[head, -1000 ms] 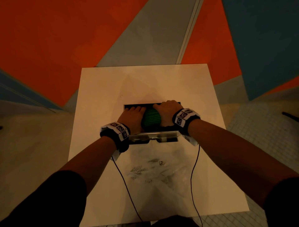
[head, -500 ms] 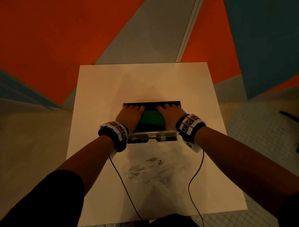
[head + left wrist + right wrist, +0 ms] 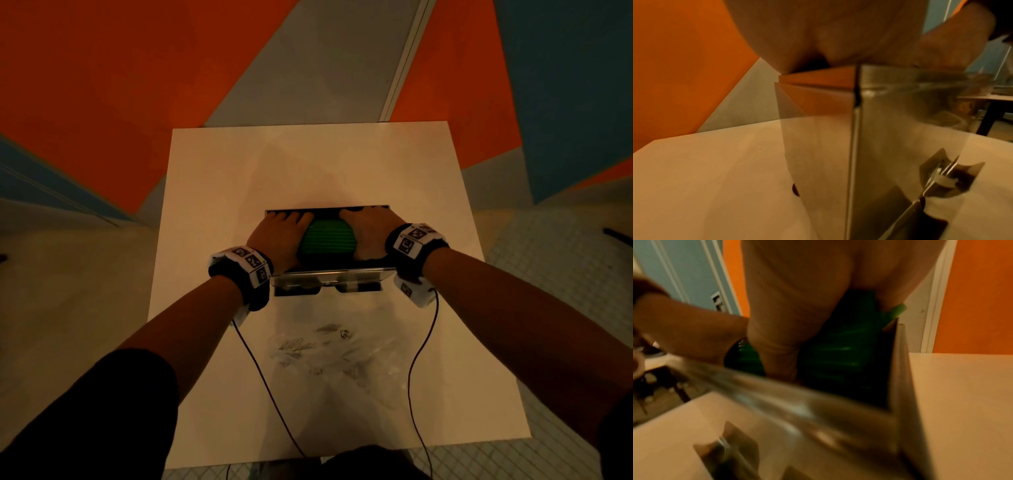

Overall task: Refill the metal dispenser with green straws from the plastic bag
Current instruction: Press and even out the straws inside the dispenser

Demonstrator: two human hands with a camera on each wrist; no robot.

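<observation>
The metal dispenser (image 3: pixel 329 208) stands open at the middle of the white table (image 3: pixel 239 171). A rounded bundle of green straws (image 3: pixel 327 245) lies across its opening. My left hand (image 3: pixel 281 234) wraps the bundle's left end and my right hand (image 3: pixel 368 233) wraps its right end, with the fingers reaching over to the far side. In the right wrist view my right hand (image 3: pixel 797 288) has its thumb down the near side of the straws (image 3: pixel 838 353), inside the dispenser wall (image 3: pixel 900 369). The left wrist view shows only my palm (image 3: pixel 818 32) above the dispenser's corner (image 3: pixel 879 129); the fingers are hidden.
The crumpled clear plastic bag (image 3: pixel 335 353) lies flat on the table just in front of the dispenser. Two thin cables (image 3: pixel 267 383) run from my wrists back over the near edge. Orange, grey and blue flooring surrounds the table.
Half a second ago the straws lay flat and low in the dispenser under my hands. Now the bundle bulges up rounded between them.
</observation>
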